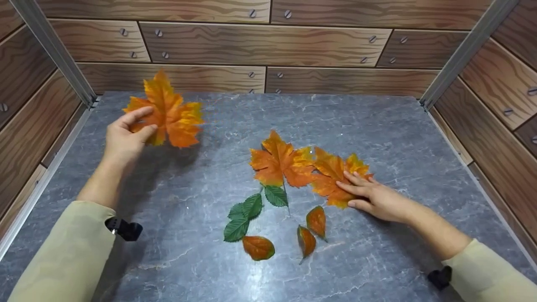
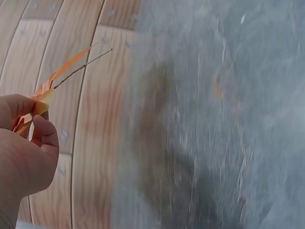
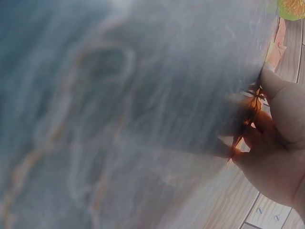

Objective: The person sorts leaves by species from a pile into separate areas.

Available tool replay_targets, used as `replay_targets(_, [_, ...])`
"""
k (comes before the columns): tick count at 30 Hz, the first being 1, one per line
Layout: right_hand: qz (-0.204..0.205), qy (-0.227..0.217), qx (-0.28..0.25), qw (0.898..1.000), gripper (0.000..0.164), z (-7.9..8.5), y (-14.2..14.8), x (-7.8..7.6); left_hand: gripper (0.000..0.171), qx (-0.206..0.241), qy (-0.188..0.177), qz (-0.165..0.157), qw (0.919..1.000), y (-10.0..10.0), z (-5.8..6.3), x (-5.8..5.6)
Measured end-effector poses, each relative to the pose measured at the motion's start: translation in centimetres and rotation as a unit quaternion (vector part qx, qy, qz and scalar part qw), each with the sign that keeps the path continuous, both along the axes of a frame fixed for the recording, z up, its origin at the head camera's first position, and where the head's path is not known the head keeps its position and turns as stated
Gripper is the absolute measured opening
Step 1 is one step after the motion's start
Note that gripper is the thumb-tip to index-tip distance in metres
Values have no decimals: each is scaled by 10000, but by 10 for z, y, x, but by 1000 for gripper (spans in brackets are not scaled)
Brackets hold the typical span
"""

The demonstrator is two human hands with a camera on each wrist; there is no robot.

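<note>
Between thumb and fingers my left hand (image 1: 128, 136) pinches an orange-yellow maple leaf (image 1: 170, 115), raised over the table's far left. In the left wrist view the same leaf shows edge-on, its thin stem (image 2: 83, 67) sticking out past the fingers. My right hand (image 1: 377, 199) lies with spread, fairly straight fingers on another maple leaf (image 1: 329, 180) at the right. That leaf's left edge meets a third maple leaf (image 1: 281, 163) in the middle. In the right wrist view, the fingertips (image 3: 243, 155) rest along the leaf, which appears as a thin dark-orange edge.
Green leaves (image 1: 251, 206) on a sprig lie below the middle maple leaf. Nearer the front are small orange-brown leaves, one at left (image 1: 258, 247) and two at right (image 1: 316, 222). The grey marbled table (image 1: 188, 268) is walled by wood-print panels (image 1: 268, 44) and metal posts (image 1: 54, 50).
</note>
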State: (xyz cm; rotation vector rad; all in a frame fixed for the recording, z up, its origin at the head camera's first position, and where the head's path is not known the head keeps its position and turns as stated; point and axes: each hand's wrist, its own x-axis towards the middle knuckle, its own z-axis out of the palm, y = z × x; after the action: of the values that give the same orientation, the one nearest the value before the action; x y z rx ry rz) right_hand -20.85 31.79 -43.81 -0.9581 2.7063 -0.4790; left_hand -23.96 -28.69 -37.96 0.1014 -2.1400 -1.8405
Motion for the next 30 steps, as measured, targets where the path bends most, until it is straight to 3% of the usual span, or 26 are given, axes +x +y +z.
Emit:
replay_targets(9, [-41,-23,31,10000,57,1,1,-1,48,195,-632,237,9975,-32,-16,-14])
replay_targets(16, [-52,-19,-5,10000,57,1,1,1,48,-228,-943,264,9949,-50,-33,-24])
replay_targets(24, [-23,-53,-79,10000,56,0,-1,0,53,-352,-1368,238,9897,-65,-51,-31])
replay_targets(30, [-23,-73,-69,9999,57,0,-1,-1,53,-719,-1451,288,9864,-70,-58,-36])
